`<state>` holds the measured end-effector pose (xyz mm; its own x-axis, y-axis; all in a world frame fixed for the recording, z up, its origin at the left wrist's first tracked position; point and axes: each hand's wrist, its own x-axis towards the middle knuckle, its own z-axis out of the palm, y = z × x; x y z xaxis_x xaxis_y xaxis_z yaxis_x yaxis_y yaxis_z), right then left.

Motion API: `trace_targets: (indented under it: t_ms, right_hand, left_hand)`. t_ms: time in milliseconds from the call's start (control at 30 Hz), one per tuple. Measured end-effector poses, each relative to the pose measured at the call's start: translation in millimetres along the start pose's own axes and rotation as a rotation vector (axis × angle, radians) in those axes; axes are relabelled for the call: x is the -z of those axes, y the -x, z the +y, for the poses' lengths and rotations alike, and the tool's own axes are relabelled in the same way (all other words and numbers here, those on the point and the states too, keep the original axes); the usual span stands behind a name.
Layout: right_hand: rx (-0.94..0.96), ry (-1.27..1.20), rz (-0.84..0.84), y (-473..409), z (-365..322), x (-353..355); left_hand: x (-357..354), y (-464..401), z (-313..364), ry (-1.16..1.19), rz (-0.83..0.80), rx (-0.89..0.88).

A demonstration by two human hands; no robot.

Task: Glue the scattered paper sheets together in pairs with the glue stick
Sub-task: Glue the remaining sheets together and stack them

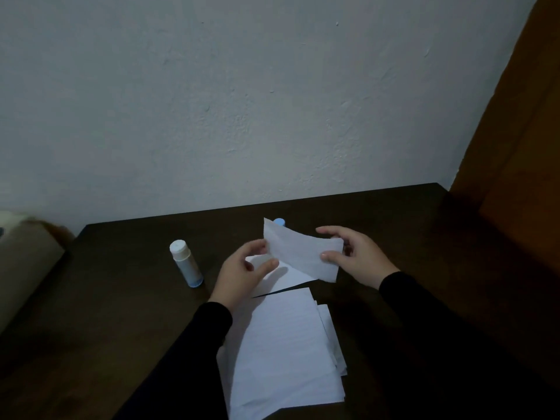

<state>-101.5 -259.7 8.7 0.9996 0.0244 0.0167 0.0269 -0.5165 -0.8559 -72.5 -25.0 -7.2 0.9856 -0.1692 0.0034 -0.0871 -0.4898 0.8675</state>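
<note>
Both hands pinch one paper sheet [303,256] above the table: left hand [242,272] at its left edge, right hand [353,257] at its right. The glue stick [185,263] stands left of the left hand; stacked sheets [285,353] lie below the hands.

Dark table [394,237] bears glue stick [186,263], paper sheets [285,344].

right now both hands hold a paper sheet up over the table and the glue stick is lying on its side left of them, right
Not quite: the head view shows the glue stick standing upright on the table, not lying on its side. The rest holds: the left hand and right hand hold a paper sheet up, with the glue stick to their left.
</note>
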Motion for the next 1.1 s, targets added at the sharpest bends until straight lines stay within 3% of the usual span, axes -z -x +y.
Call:
trace_targets:
  t_ms: [233,333,433,533,667,1100]
  right_hand:
    - [0.049,-0.092,-0.076,-9,-6,-8]
    - [-0.050,-0.186,0.011,-18,-3,-18]
    - [-0.178,-0.070,0.009,-27,4,-31]
    - [-0.232,0.022,0.008,-31,15,-42]
    - [-0.260,0.094,0.058,-37,24,-51]
    - [-0.272,0.386,0.127,-36,22,-57]
  left_hand:
    - [14,-5,-15,0.248,-0.062,0.134]
    - [13,-5,-16,0.330,0.007,0.193]
    - [11,-2,-18,0.397,0.078,0.310]
    - [8,-2,-23,0.323,0.118,0.387]
    - [7,-6,-30,0.059,0.172,0.355]
    - [5,-4,-28,-0.161,0.163,0.362]
